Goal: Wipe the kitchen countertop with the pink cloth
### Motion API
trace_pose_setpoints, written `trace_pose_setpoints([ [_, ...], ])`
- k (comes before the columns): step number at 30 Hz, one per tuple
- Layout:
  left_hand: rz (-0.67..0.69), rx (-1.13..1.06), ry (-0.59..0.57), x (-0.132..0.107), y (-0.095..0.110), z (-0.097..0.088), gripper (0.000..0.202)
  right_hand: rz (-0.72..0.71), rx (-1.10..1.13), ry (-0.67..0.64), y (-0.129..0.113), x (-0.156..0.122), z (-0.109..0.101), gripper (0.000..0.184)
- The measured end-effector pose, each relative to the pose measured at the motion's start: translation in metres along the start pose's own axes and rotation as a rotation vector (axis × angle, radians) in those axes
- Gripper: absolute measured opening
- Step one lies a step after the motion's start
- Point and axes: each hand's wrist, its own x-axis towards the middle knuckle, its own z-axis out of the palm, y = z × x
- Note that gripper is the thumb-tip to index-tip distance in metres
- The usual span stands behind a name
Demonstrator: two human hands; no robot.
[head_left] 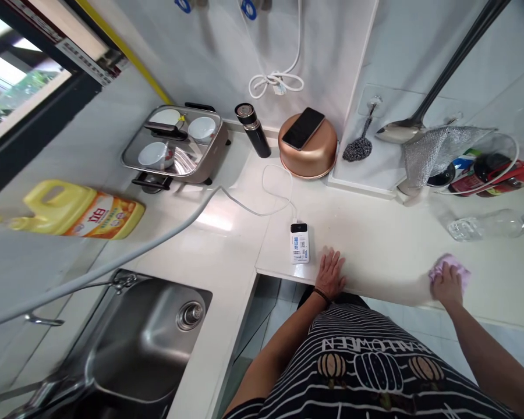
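Observation:
My left hand (330, 272) lies flat and open on the white countertop (375, 238) near its front edge, just right of a white power bank (299, 242). My right hand (446, 286) presses down on a pink cloth (452, 269) further right on the same counter, fingers closed over it. A white cable (276, 192) runs from the power bank toward the back of the counter.
An upturned copper bowl (310, 154) with a phone (303, 128) on top stands at the back, beside a black flask (253, 129). A lidded electric pan (174, 145), a yellow oil bottle (81, 210) and a steel sink (131, 343) lie left. Bottles and a ladle (413, 125) sit right.

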Motion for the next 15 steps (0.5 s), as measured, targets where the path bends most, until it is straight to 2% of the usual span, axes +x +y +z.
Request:
trace_pose_setpoints([
  [2,-0.004,0.01,0.0,0.001,0.001,0.0,0.064,0.092,0.091,0.004,0.0,-0.021,-0.001,0.072],
  [5,-0.012,0.023,0.007,0.001,0.002,0.0,0.061,0.049,0.178,0.047,-0.035,-0.045,-0.002,0.073],
  [9,-0.03,0.019,0.0,0.002,0.003,0.0,0.06,-0.224,0.241,0.017,-0.113,-0.072,-0.003,0.068],
  [13,-0.042,0.02,-0.02,0.002,0.003,-0.001,0.062,-0.532,0.262,-0.083,-0.195,-0.097,-0.01,0.066],
  [15,-0.04,0.027,-0.029,0.003,0.003,-0.003,0.061,-0.68,0.255,-0.149,-0.226,-0.104,-0.016,0.067],
])
